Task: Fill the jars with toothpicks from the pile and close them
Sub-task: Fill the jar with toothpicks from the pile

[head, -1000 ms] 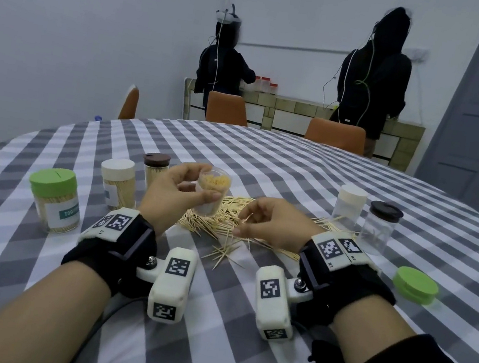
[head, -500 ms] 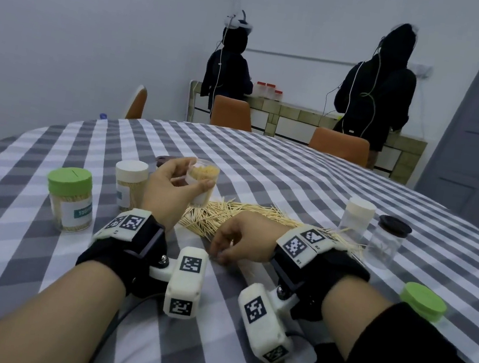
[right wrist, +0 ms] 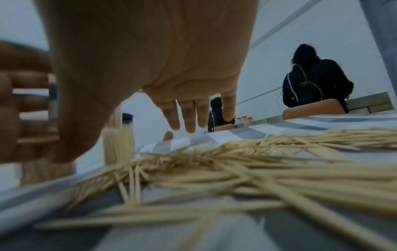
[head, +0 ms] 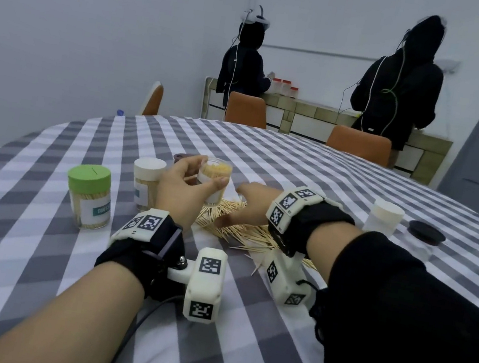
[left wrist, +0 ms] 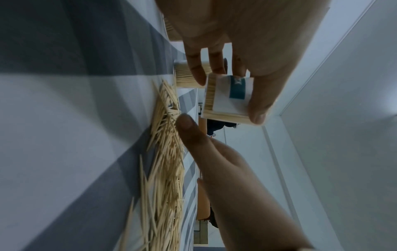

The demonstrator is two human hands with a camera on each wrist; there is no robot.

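Right now your left hand (head: 182, 191) holds the open jar (head: 212, 182) off the worktop (head: 311, 173), thumb on one side and fingers (left wrist: 196, 68) curled round the other, clamped on its wall. The jar looks nearly full of upright toothpicks and bears a paper label with a teal band. It is probably light, stiff plastic with a smooth wall, so keep your hold round the middle of the body and leave the mouth clear of your fingertips.

Your right hand (head: 249, 198) reaches over the toothpick pile (head: 243, 228) with its fingers (right wrist: 189, 117) straight and apart, holding nothing. The pile lies just under and in front of those fingertips, spreading back beneath your wrist.

The picks are thin, light and stiff, likely to roll and snap if you squeeze hard. Pinch a small aligned bunch at mid-length.

Counting: one jar in hand; three closed and filled beyond your left fingers, namely a green-lidded jar (head: 89, 199), a white-lidded jar (head: 146, 183) and a dark-lidded jar (head: 180, 158) mostly hidden behind your thumb. Past your right wrist stand two empty-looking ones, a white-capped jar (head: 383, 217) and a black-capped jar (head: 422, 239). Six jars, one pile.
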